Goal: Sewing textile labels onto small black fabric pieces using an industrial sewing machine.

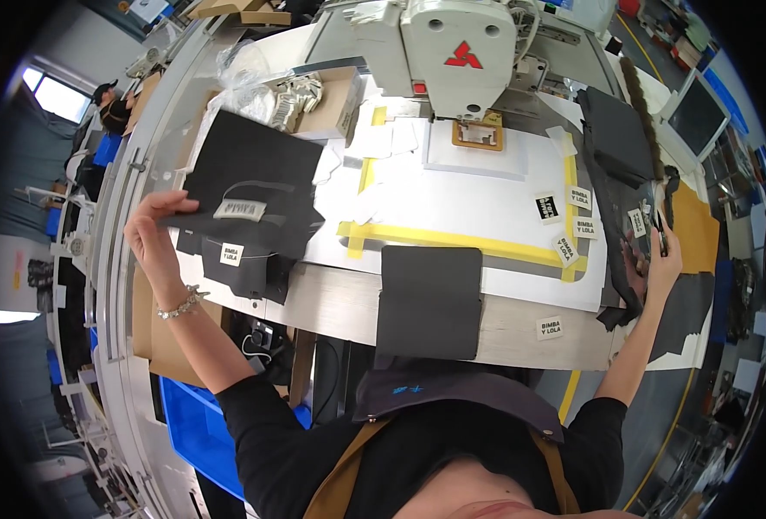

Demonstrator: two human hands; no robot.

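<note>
My left hand [155,229] pinches the left edge of a black fabric panel [257,156], raised and tilted over the table's left side. A pale label [240,209] shows on it. Just below lie more black pieces [257,275] with a white square label [231,253]. At the far right my right hand [665,259] is closed around a slim dark tool [659,235], whose kind I cannot make out. It is beside crumpled black material [621,268] and a small white label [636,222]. Another black panel [429,303] lies at the front edge.
A white sewing machine head [461,56] stands at the back centre above a brown frame [478,135]. Yellow tape [461,242] borders the white work sheet, where several labels [584,227] lie at right. A cardboard box [335,104] sits back left; a blue bin [197,424] stands below.
</note>
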